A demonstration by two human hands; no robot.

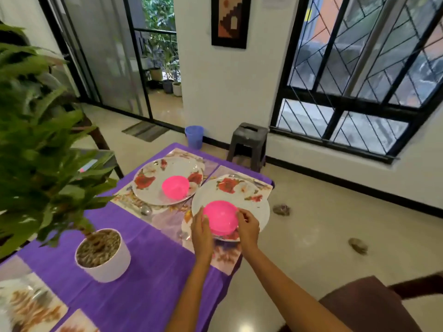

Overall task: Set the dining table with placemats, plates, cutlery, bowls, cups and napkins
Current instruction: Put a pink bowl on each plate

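your left hand [201, 227] and right hand [248, 226] cup pink bowl [221, 218] from both sides at frame centre — likely centring it on floral plate [242, 200]. second bowl [175, 187] sits on far plate [153, 180] — placemats beneath, purple tablecloth [148, 267] under all.

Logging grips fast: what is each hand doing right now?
Left hand: holds the left side of the near pink bowl, fingers curled on it.
Right hand: pinches the same bowl's right rim.
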